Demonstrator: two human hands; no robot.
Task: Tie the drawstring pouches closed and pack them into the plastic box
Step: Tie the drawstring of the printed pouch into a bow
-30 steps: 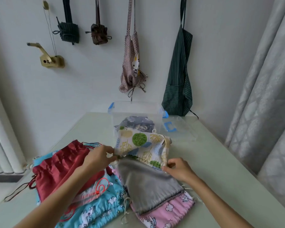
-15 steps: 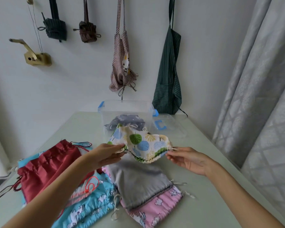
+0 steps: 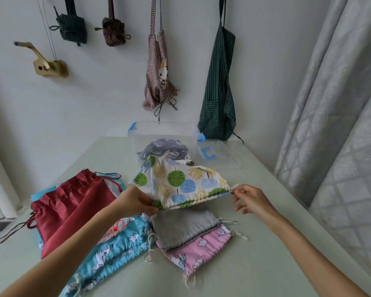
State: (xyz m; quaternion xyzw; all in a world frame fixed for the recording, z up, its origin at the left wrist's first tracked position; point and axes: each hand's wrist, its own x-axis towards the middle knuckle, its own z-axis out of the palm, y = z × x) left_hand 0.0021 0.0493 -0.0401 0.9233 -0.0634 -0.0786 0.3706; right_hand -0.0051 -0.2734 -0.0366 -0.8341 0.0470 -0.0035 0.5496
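A white pouch printed with green and blue trees (image 3: 180, 183) is held up above the table. My left hand (image 3: 135, 201) grips its gathered mouth at the left end. My right hand (image 3: 250, 199) pinches the white drawstring at the right end, its other fingers spread. Behind the pouch stands the clear plastic box (image 3: 165, 133) with blue latches, and a dark grey pouch (image 3: 161, 146) lies inside it. On the table below lie a grey pouch (image 3: 184, 228), a pink pouch (image 3: 193, 251), a blue cartoon pouch (image 3: 114, 251) and a dark red satin pouch (image 3: 73, 206).
The box's clear lid (image 3: 219, 155) with a blue clip lies right of the box. Aprons and small bags hang on the wall behind. A grey curtain (image 3: 334, 125) runs along the table's right side. The pale green table (image 3: 266, 264) has bare surface at the front right.
The tree-print pouch has been lifted off the pile and stretched between my hands, its mouth now gathered. My right hand has moved out to the right along the drawstring.
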